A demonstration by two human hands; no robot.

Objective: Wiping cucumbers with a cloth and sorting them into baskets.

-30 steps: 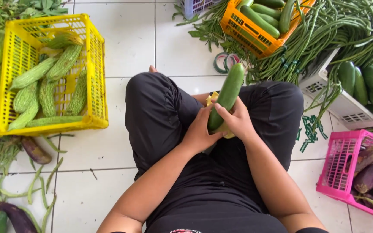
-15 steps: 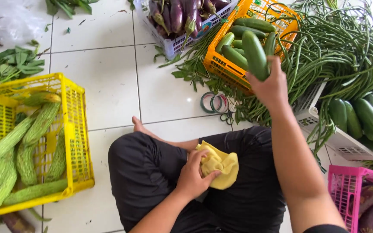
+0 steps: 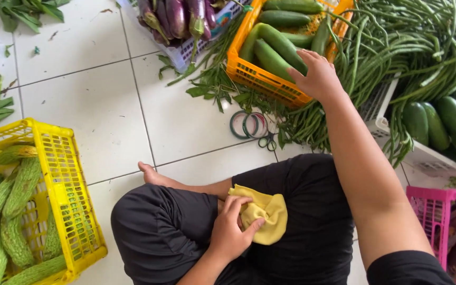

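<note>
I sit cross-legged on a white tiled floor. My left hand (image 3: 233,232) rests on my lap, closed on a folded yellow cloth (image 3: 269,217). My right arm reaches forward, and my right hand (image 3: 317,76) hovers palm down with spread fingers over the near right corner of an orange crate (image 3: 249,74). Nothing shows in that hand. Several long green cucumbers (image 3: 270,57) lie in the crate just left of its fingertips.
A big heap of long beans (image 3: 412,47) lies right of the orange crate. A yellow crate (image 3: 64,195) of ridged gourds stands at my left. A basket of eggplants (image 3: 178,16) is at the back. Tape rolls (image 3: 249,125) and scissors (image 3: 267,141) lie ahead, a pink crate (image 3: 428,200) at right.
One second ago both hands held a cucumber over my lap. My right hand carried it forward to the orange crate and is now empty; my left hand stayed on the lap with the cloth.
</note>
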